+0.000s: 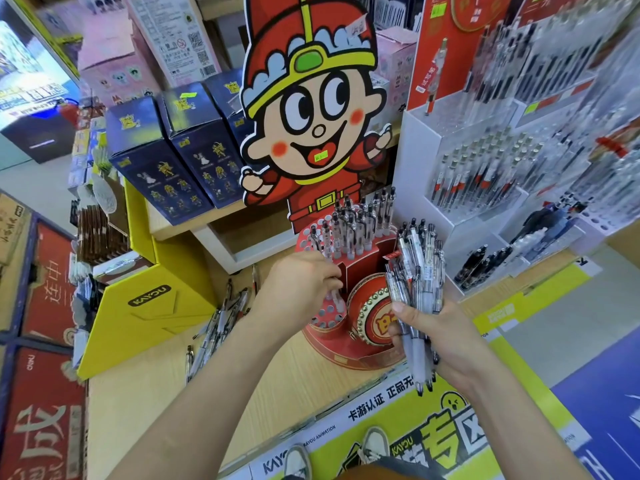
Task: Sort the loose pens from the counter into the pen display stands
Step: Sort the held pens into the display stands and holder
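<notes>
Right hand point(446, 341) grips a bundle of clear pens point(420, 282), tips down. Left hand point(298, 289) pinches one pen point(335, 297) at the holed front tier of the red cartoon pen stand point(363, 265). Loose pens point(213, 327) lie on the wooden counter point(138, 410) — toward its left edge, beside a yellow box point(145, 306).

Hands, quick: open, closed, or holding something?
Left hand: fingers pinch one pen over the red stand holes.
Right hand: closed around a bundle of pens.

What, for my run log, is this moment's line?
left hand: pinches pen at red pen stand | right hand: grips pen bundle | loose pens: on counter
</notes>
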`<control>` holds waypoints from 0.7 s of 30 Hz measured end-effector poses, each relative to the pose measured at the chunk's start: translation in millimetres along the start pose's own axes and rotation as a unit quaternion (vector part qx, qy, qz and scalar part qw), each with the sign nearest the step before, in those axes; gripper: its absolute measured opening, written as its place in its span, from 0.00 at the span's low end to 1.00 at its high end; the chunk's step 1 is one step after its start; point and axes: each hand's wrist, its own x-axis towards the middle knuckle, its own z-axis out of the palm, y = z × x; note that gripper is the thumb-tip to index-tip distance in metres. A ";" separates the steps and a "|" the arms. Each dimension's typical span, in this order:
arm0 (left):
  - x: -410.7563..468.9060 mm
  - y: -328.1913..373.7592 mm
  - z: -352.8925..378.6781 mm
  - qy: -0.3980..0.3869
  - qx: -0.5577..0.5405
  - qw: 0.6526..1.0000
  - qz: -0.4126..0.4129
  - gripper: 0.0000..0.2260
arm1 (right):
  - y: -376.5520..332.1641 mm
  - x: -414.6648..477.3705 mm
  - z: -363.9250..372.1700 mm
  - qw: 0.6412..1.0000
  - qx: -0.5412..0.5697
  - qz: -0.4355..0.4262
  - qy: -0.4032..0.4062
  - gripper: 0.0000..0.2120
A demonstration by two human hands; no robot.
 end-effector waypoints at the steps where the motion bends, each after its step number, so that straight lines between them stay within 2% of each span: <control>1: 0.5 -1.9 1.7 -0.028 0.020 0.999 0.018 0.07 | -0.1 0.4 -0.1 1.000 0.004 0.003 -0.002 0.09; 4: -0.2 -5.2 5.5 -0.084 0.055 0.994 0.038 0.10 | 0.3 1.3 -1.1 1.000 0.010 0.015 -0.011 0.10; 8: 4.3 -8.7 6.5 -0.031 0.092 0.991 0.088 0.03 | 0.0 2.7 -0.4 0.999 0.013 0.028 -0.013 0.18; 14: 9.9 -11.3 12.9 -0.051 0.107 0.988 0.098 0.05 | 0.6 3.6 5.0 0.998 0.024 0.039 -0.031 0.17; 18: 9.8 -10.3 9.6 -0.085 0.088 0.991 0.051 0.10 | -0.2 3.9 7.8 0.998 0.027 0.031 -0.047 0.13; 20: 5.5 -5.5 8.7 -0.079 0.026 0.997 0.005 0.13 | -0.9 4.4 8.3 0.998 0.020 0.022 -0.055 0.12; 21: 2.5 -1.6 6.9 -0.053 -0.033 0.998 -0.033 0.14 | -1.4 4.3 8.9 0.998 0.016 0.018 -0.059 0.12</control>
